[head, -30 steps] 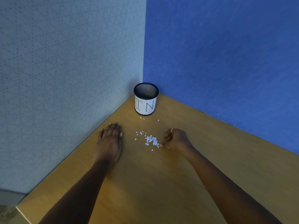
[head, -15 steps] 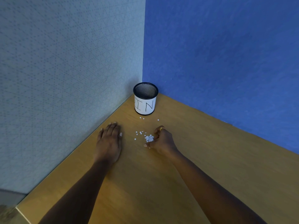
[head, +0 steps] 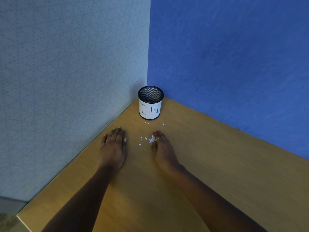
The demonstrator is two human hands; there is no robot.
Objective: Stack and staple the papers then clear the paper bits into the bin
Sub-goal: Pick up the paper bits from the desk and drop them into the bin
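Note:
Small white paper bits point(head: 151, 140) lie in a tight heap on the wooden desk point(head: 217, 164), with a few loose ones to the left and nearer the bin. The black mesh bin point(head: 150, 102), wrapped in white paper lettered "IN", stands in the desk's far corner. My right hand point(head: 163, 148) lies flat on the desk, fingers straight, its thumb side against the heap. My left hand point(head: 113, 146) rests flat, palm down, left of the bits and apart from them. No papers or stapler are in view.
A grey wall point(head: 66, 81) runs along the desk's left edge and a blue wall point(head: 234, 56) along its far edge. The desk's near left corner point(head: 18, 215) shows at the bottom left.
My right hand has swept left across the desk, pushing the bits into a tighter heap, and has flattened out from a curled pose. My left hand has stayed still.

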